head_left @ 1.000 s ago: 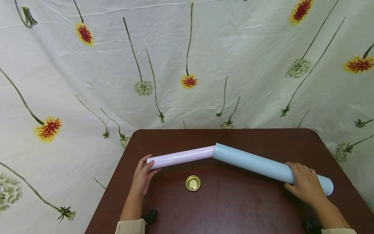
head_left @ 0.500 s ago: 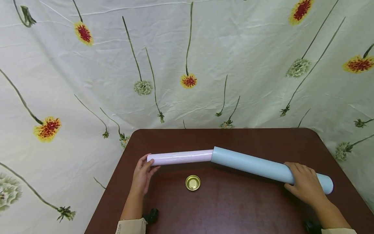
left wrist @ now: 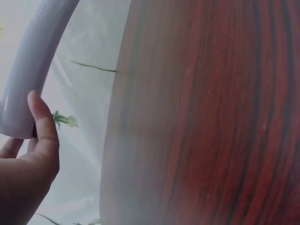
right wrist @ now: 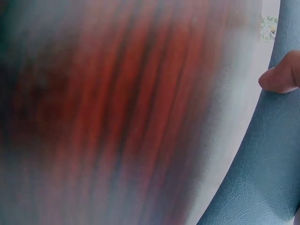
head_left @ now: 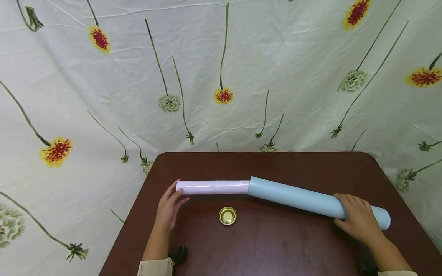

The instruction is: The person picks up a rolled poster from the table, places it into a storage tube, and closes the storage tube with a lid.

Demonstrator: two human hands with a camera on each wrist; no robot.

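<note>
A glossy pale lilac roll point(head_left: 214, 187) runs sideways over the table, its right end reaching into the open end of a wider light blue roll point(head_left: 293, 195). My left hand point(head_left: 169, 205) holds the lilac roll by its left end, the thumb in front and fingers behind; the left wrist view shows the same grip on the roll point(left wrist: 35, 65). Over the right part of the blue roll, my right hand point(head_left: 357, 218) curls its fingers across the top. In the right wrist view the thumb point(right wrist: 281, 75) presses on the blue textured surface point(right wrist: 262, 164).
A small gold-coloured dish point(head_left: 227, 216) sits on the dark brown table point(head_left: 276, 245), in front of the lilac roll. Behind the table's far edge hangs a white flower-printed cloth point(head_left: 293, 57).
The lilac roll has swung from a slant to nearly level, and less of it shows outside the blue roll. The joined ends have come lower, toward me. The right hand has shifted slightly left.
</note>
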